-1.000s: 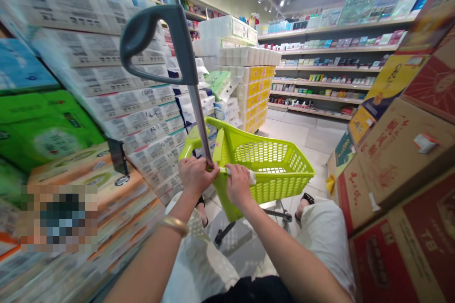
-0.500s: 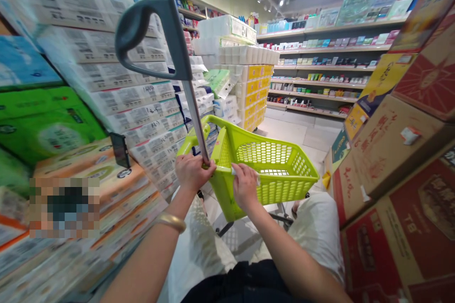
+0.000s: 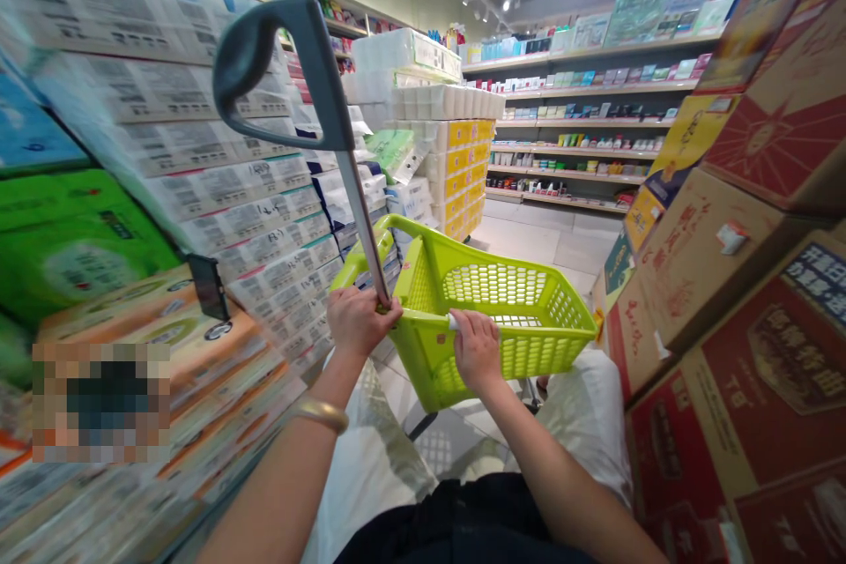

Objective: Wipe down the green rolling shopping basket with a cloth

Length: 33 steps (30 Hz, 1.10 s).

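A lime-green shopping cart point(image 3: 529, 352) with a perforated basket stands in front of my knees. My left hand point(image 3: 357, 322), below a gold bracelet point(image 3: 322, 413), is closed around the foot of a metal pole point(image 3: 360, 211) at the cart's near corner. Higher up, that pole carries a dark grey looped handle point(image 3: 334, 79). On the cart's near rim, my right hand point(image 3: 477, 352) has its fingers curled over a small white wad point(image 3: 453, 321), perhaps tissue or cloth. Most of the wad is hidden under the fingers.
Stacked paper packs point(image 3: 218, 132) rise at left, above orange packs point(image 3: 244, 352) with a dark phone-like slab point(image 3: 208, 286) on them. Cardboard cartons point(image 3: 720, 256) line the right side. Ahead, tiled floor point(image 3: 548, 233) leads to shelves point(image 3: 575, 123) of small goods.
My right hand has slid a little to the right along the rim with the white wad. My left hand keeps its hold on the pole. The surrounding shelves and cartons have shifted left in view.
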Each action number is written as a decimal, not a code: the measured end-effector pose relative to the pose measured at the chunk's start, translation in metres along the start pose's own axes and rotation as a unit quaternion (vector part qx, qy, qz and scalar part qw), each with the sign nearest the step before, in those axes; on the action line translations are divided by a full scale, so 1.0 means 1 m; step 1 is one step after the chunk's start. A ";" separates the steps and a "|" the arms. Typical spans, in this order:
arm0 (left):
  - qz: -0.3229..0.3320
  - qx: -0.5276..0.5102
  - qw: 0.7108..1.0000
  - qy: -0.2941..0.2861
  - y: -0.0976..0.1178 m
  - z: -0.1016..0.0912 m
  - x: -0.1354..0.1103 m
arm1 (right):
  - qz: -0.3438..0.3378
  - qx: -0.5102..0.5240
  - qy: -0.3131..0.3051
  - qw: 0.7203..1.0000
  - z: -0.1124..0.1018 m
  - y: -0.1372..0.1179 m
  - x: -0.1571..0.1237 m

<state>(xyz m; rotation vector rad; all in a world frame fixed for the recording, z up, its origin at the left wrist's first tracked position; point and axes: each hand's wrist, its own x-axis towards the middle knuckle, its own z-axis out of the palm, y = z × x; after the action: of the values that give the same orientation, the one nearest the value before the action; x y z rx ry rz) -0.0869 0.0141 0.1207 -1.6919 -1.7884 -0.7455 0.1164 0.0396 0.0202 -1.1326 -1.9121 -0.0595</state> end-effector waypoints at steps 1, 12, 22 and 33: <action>0.000 0.000 1.000 0.000 0.001 0.000 0.000 | 0.020 -0.005 0.005 1.000 -0.001 0.000 -0.001; -0.001 0.003 1.000 -0.002 0.005 -0.001 -0.001 | -0.022 0.070 -0.055 0.996 0.003 -0.054 0.024; -0.004 0.012 1.000 0.011 0.010 -0.003 -0.003 | 0.089 0.007 -0.047 0.995 -0.008 -0.015 0.012; 0.013 0.020 1.000 0.015 0.009 -0.004 -0.005 | 0.001 0.019 -0.065 0.998 -0.010 -0.015 0.012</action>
<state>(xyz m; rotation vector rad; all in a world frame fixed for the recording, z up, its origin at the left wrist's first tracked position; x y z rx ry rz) -0.0777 0.0084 0.1202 -1.6661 -1.7468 -0.7156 0.1099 0.0341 0.0404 -1.1373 -2.0172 0.0518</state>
